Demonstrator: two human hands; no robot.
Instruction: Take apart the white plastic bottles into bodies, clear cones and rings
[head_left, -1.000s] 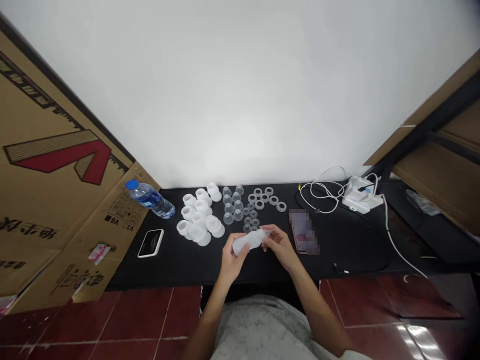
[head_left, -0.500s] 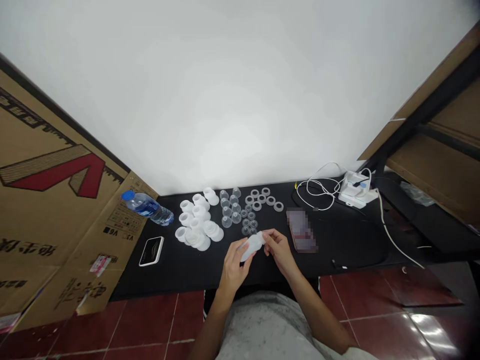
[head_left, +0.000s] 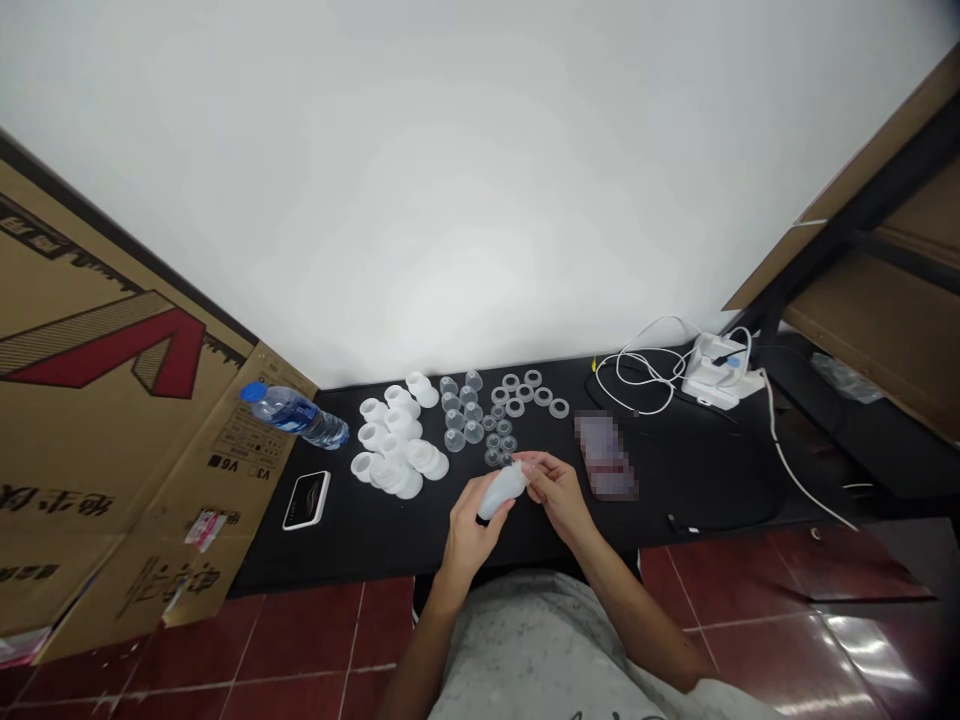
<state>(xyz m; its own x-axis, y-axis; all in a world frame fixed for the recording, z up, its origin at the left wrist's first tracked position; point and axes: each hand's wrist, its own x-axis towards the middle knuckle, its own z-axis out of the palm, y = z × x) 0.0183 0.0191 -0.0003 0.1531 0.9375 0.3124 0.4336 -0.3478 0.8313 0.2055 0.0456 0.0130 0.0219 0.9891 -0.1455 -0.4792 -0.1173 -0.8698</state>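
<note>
Close to the table's front edge, my left hand point(head_left: 471, 525) is wrapped round the body of a small, milky-white plastic bottle point(head_left: 502, 488), which lies tilted with its narrow end up to the right. My right hand point(head_left: 553, 488) pinches that narrow end. Something clear shows at those fingertips, but its shape is partly hidden. Just beyond the hands are small clear nipple-like pieces point(head_left: 492, 441). Behind them stand clear dome caps point(head_left: 454, 440), with translucent rings point(head_left: 559, 408) to the right. Several more white bottles point(head_left: 401, 425) are grouped on the left.
On the left are a water bottle point(head_left: 296, 415) and a white-framed device point(head_left: 306, 500) beside a large cardboard box point(head_left: 150, 480). A phone-like object point(head_left: 604, 455), blurred out, lies right of my hands. White cables point(head_left: 645, 375) and a power strip point(head_left: 716, 372) sit at the back right.
My left hand has turned the bottle a little more upright and shifted its grip along the body. My right fingers stay at the narrow end. The camera view has moved slightly.
</note>
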